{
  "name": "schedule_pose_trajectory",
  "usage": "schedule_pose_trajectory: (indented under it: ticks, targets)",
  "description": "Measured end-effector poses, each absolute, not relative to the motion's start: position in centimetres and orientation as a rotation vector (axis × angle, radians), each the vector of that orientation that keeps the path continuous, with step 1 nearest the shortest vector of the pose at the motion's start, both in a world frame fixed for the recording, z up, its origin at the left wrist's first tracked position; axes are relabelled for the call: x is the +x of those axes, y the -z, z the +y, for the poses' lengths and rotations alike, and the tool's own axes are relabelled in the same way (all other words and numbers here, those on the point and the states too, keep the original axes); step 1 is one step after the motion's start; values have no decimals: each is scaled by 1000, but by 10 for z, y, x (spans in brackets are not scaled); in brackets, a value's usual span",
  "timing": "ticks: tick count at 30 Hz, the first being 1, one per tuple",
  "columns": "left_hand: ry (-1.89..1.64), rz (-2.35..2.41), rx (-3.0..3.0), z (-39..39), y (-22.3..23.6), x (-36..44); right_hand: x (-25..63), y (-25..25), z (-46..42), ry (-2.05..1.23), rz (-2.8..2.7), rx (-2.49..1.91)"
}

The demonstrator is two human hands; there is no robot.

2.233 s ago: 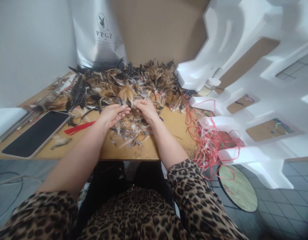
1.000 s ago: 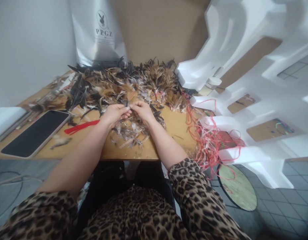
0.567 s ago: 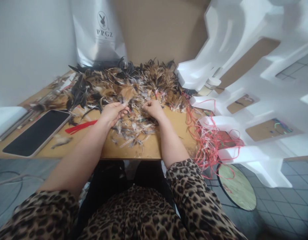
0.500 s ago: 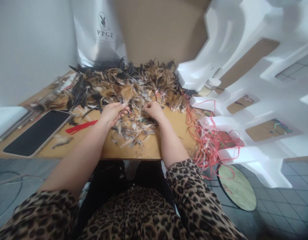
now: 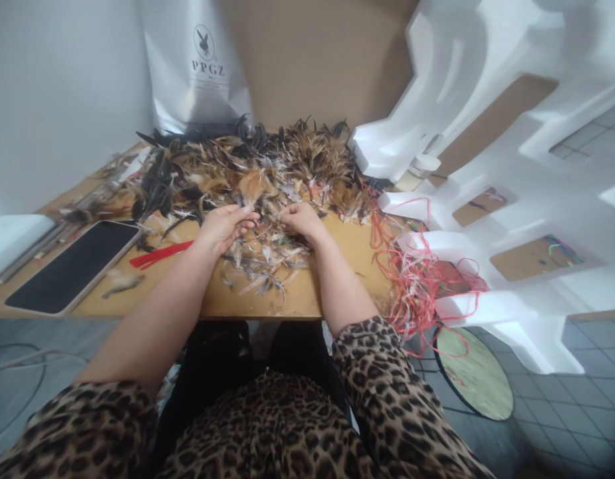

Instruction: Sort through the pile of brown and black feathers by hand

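Note:
My left hand (image 5: 229,226) pinches the base of a light brown feather (image 5: 254,186), whose fluffy end fans out past the fingertips. Close by on the right, the fingers of my right hand (image 5: 301,219) are pressed together; whatever they grip is too small to make out. Behind both hands spreads a heap of brown and black feathers (image 5: 317,153). Short feather scraps (image 5: 260,263) lie below and between the hands on the yellow tabletop (image 5: 357,266). Red strips (image 5: 160,255) rest beside my left wrist.
At the left lie a dark-screened phone (image 5: 72,266) and a feather tuft (image 5: 120,283). A tangle of red strings (image 5: 417,286) hangs over the right edge, against white foam packaging (image 5: 511,313). A silver bag (image 5: 197,100) stands at the back. Below right is a round stool (image 5: 477,372).
My right hand has shifted slightly left, nearer to my left hand. The left hand keeps its pinch on the feather in nearly the same place.

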State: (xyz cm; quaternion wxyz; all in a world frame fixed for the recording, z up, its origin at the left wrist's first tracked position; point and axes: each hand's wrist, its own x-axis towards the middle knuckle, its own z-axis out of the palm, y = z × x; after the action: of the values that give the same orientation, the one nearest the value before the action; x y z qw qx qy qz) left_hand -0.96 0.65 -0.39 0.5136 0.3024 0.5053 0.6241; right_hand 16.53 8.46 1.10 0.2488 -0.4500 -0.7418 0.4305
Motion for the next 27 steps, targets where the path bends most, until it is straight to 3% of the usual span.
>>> schedule_pose_trajectory:
  ticks: [4,11,19,27]
  targets:
    - [-1501,1209,703,6,3,-10,164,-14,82,-1537,-1828,-1079]
    - [-1516,1177,669,5,1,-10,163,-6,89,-1100,-1982,-1151]
    - [-1537,1157,644,6,0,-9,168,-14,89,-1332,-1852,-1036]
    - [-1551,1146,645,6,2,-10,159,-9,87,-516,-1961,-1108]
